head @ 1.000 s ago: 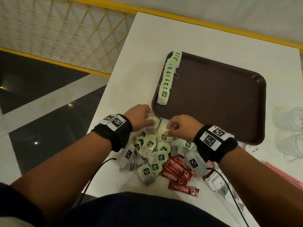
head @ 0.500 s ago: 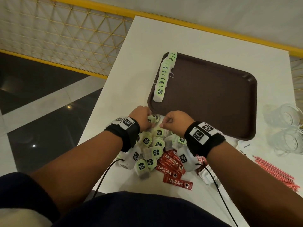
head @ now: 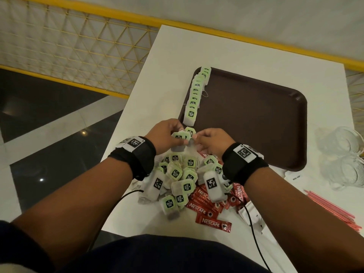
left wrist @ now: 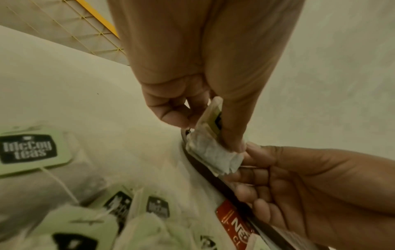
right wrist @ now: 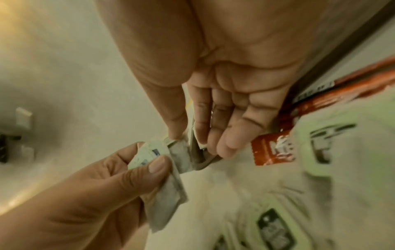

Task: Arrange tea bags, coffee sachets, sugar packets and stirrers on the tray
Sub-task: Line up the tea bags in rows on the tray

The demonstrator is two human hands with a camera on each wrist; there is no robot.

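fingers of the left hand (head: pixel 167 134) are pinched round two tea bags (head: pixel 184 135), thumb on the paper and tag, while the right hand (head: pixel 211 139) nips the far edge of the same little bundle with thumb and forefinger, its other fingers (right wrist: pixel 226 133) hanging loose. a second ago both hands were down in the pile of tea bags (head: pixel 177 180) on the table (head: pixel 137 115); now they have lifted clear with bags caught between them, just short of the near corner of the brown tray (head: pixel 256 125). that suggests the next bags are squared up and ready to join the row of tea bags (head: pixel 195 95) along the tray's left edge. coffee sachets (head: pixel 208 213) and red stirrers (head: pixel 331 209) lie on the table, not yet placed.
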